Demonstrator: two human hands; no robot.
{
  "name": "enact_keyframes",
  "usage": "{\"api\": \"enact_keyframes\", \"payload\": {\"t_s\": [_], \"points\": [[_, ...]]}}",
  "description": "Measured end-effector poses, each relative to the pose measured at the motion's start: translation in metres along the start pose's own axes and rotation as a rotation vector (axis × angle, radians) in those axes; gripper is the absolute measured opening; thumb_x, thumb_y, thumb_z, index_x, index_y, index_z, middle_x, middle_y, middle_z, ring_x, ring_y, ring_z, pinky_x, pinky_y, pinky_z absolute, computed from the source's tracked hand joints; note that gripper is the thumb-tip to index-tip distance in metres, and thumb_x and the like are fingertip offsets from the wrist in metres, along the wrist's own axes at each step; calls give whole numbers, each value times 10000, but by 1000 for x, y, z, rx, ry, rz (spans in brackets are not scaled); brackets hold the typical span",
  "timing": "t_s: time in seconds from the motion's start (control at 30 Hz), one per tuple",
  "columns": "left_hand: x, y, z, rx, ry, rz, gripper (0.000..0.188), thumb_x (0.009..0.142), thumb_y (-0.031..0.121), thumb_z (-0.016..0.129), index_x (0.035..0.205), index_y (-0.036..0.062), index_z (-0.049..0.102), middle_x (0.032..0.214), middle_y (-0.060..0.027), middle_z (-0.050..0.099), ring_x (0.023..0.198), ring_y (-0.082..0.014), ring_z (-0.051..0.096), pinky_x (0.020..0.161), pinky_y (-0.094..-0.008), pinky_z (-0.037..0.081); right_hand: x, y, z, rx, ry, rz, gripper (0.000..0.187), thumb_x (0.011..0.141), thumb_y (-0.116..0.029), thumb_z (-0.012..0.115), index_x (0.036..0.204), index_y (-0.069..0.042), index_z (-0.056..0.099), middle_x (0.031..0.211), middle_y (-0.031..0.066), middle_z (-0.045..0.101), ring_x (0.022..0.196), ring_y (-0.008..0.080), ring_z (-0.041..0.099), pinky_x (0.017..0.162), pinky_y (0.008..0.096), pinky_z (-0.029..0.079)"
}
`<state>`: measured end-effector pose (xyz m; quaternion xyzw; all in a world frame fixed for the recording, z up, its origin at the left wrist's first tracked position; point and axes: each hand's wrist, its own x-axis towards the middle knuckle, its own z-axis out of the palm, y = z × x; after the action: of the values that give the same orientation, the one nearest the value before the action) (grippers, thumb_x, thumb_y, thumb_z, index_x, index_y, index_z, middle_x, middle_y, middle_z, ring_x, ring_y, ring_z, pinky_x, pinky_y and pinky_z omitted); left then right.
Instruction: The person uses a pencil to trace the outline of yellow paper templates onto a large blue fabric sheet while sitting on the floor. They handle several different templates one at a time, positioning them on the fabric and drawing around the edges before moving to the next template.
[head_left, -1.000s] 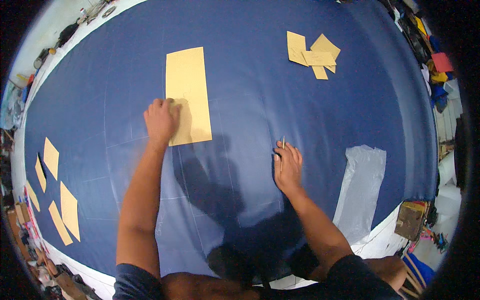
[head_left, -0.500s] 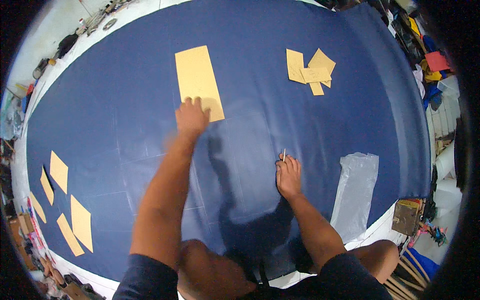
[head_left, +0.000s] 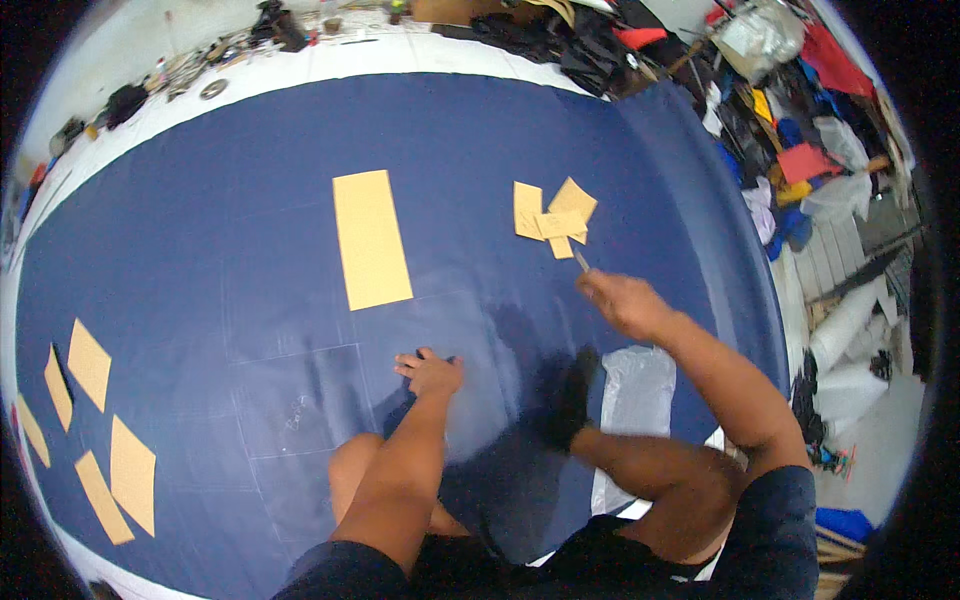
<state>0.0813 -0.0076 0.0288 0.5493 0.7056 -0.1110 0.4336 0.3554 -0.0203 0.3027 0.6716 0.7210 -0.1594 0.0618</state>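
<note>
A wide dark blue sheet of material (head_left: 250, 210) lies spread out, with thin pale lines drawn on it. My left hand (head_left: 432, 373) rests on it, palm down with fingers apart, holding nothing. Beyond that hand lies a long yellow card rectangle (head_left: 372, 240), untouched. My right hand (head_left: 628, 302) is closed around a thin, pale pen-like stick (head_left: 582, 261), its tip pointing away from me. Close past that tip sits a small overlapping group of yellow card pieces (head_left: 562, 224). I cannot tell whether the stick touches the sheet.
Several yellow card pieces (head_left: 132, 475) are scattered at the left. A clear plastic sheet (head_left: 640, 385) lies at the right, partly under my bent leg (head_left: 650, 462). Piled scraps and bags (head_left: 800, 165) fill the far right; tools and clutter (head_left: 215, 55) line the far left edge.
My left hand has left the long card rectangle and come down nearer me. My right hand has moved away from me toward the small card group with the stick. The view has shifted.
</note>
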Motion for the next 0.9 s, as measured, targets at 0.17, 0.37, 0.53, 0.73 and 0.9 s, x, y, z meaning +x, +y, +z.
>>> {"api": "enact_keyframes", "payload": {"t_s": [0.17, 0.37, 0.53, 0.73, 0.9], "points": [[-3, 6, 11, -78, 98, 35, 1171, 752, 609, 814, 1627, 144, 190, 1586, -460, 16, 1481, -644, 29, 1128, -641, 378, 15, 65, 0, -48, 238, 88, 237, 1054, -278, 504, 1142, -68, 570, 1094, 213, 662, 1023, 442, 645, 875, 540, 525], [-12, 20, 21, 100, 145, 28, 1314, 652, 508, 942, 1639, 171, 143, 1603, -428, -30, 1510, -594, -7, 1055, -585, 490, 109, 161, 115, 29, 385, 122, 252, 1032, -286, 551, 1080, -39, 565, 1170, 227, 614, 1073, 448, 603, 905, 525, 521], [-9, 29, 8, 162, 86, -112, 1269, 672, 425, 948, 1636, 189, 158, 1620, -396, -29, 1524, -564, 10, 1008, -559, 546, 203, 162, 169, 14, 307, 5, 349, 1022, -341, 564, 1213, -49, 580, 1372, 240, 552, 1287, 460, 509, 1033, 543, 461], [-16, 39, -1, 139, 15, -148, 1249, 701, 433, 920, 1634, 114, 154, 1558, -499, -38, 1481, -647, 14, 1177, -627, 319, 255, 189, 214, -64, 113, -23, 537, 1038, -359, 537, 1513, -119, 463, 1586, 226, 399, 1479, 438, 338, 1154, 603, 320], [3, 45, 6, 63, -35, -213, 1171, 710, 360, 916, 1630, 267, 198, 1645, -361, -64, 1537, -538, -21, 1044, -643, 493, 274, 313, 224, -31, 365, 93, 455, 1047, -275, 482, 1451, -73, 533, 1554, 204, 460, 1450, 423, 385, 1174, 576, 285]]}}
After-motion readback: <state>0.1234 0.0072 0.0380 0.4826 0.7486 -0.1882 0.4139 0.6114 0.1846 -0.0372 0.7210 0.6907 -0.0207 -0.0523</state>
